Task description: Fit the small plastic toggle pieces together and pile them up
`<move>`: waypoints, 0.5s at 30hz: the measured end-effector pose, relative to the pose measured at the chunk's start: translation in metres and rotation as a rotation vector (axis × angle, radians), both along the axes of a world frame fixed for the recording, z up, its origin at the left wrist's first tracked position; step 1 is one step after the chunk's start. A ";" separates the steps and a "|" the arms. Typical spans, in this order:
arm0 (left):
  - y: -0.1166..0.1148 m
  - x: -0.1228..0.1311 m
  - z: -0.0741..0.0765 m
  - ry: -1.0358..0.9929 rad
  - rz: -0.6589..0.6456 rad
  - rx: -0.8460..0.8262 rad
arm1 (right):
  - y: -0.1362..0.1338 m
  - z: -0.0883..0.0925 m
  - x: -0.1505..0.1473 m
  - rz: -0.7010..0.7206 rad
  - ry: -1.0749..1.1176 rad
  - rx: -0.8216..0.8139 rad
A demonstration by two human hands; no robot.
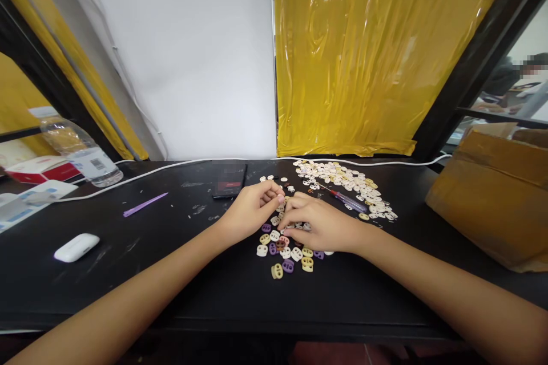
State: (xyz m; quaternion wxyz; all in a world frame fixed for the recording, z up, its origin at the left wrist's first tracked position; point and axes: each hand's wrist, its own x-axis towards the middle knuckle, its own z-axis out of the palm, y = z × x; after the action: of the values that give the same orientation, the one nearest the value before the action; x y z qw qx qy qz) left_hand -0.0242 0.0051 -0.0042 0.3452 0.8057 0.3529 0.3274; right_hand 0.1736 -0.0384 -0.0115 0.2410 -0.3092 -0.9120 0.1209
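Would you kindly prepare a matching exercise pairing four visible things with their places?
1. small multicoloured plastic pieces
2. translucent purple-handled screwdriver
3. brown cardboard box
4. rounded white case

A. far right of the black table
B. left, nearer the camera than the slim purple stick
C. beside the pile of pale pieces
D. under and around the right hand

Pairs: 1-D; 2-C; 3-A; 4-B

Both forearms [158,280] bare, slim; fingers [295,216] slender, nails [281,198] apparently short
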 end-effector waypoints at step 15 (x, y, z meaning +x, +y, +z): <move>0.000 0.000 -0.002 -0.107 -0.045 -0.114 | 0.003 0.005 0.000 -0.270 0.513 -0.182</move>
State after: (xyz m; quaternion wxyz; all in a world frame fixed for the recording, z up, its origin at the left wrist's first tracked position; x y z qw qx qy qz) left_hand -0.0238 0.0053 -0.0058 0.4161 0.7737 0.3338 0.3417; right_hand 0.1734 -0.0359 -0.0069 0.4486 -0.4072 -0.7575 0.2430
